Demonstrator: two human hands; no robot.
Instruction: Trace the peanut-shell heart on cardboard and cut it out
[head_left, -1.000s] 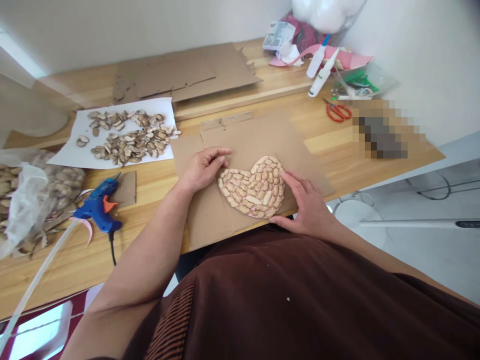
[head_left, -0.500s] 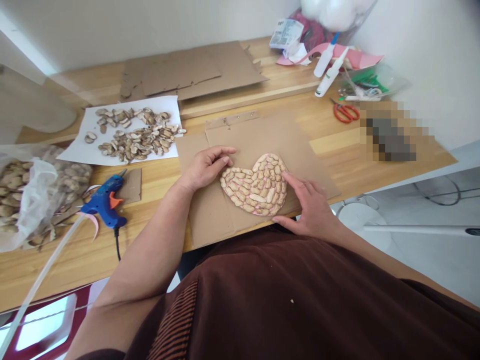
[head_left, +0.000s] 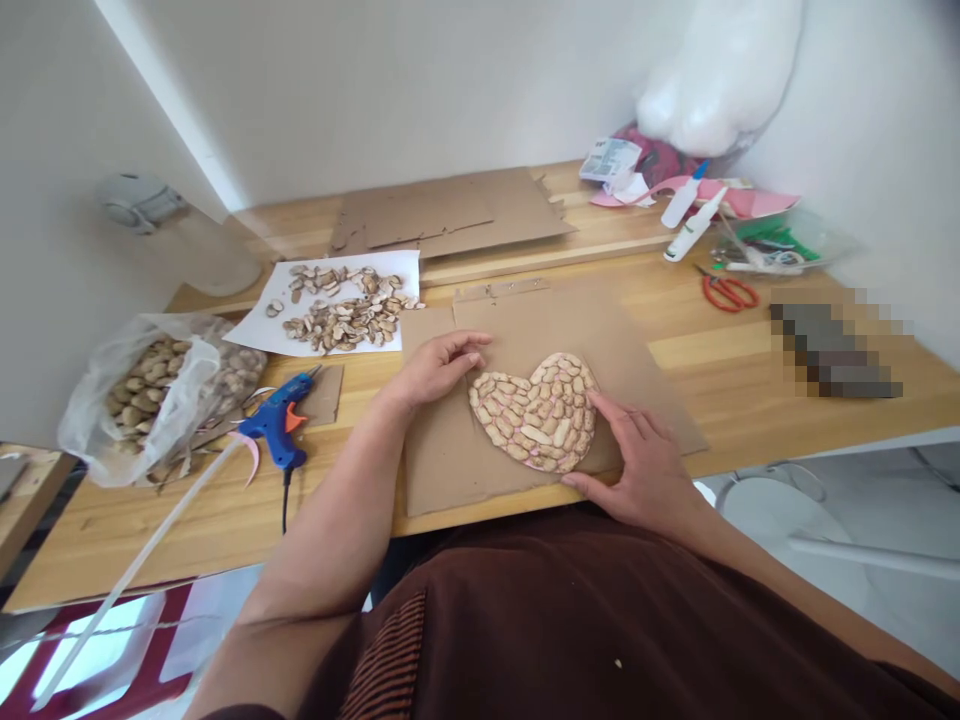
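A heart shape covered with peanut shells (head_left: 538,411) lies on a brown cardboard sheet (head_left: 540,320) on the wooden table (head_left: 750,370). My left hand (head_left: 439,367) rests flat on the cardboard, its fingertips at the heart's upper left edge. At the heart's right side, my right hand (head_left: 643,460) lies with fingers spread, touching its lower right edge. Neither hand grips anything.
A blue glue gun (head_left: 279,425) with a glue stick lies left of the cardboard. Peanut shells on white paper (head_left: 337,305) and a plastic bag of peanuts (head_left: 146,395) sit further left. Red scissors (head_left: 729,292), glue bottles (head_left: 694,225) and more cardboard (head_left: 450,210) are at the back.
The head camera has tilted up and back, showing more wall and table. Both hands stay at the heart's edges with barely any shift.
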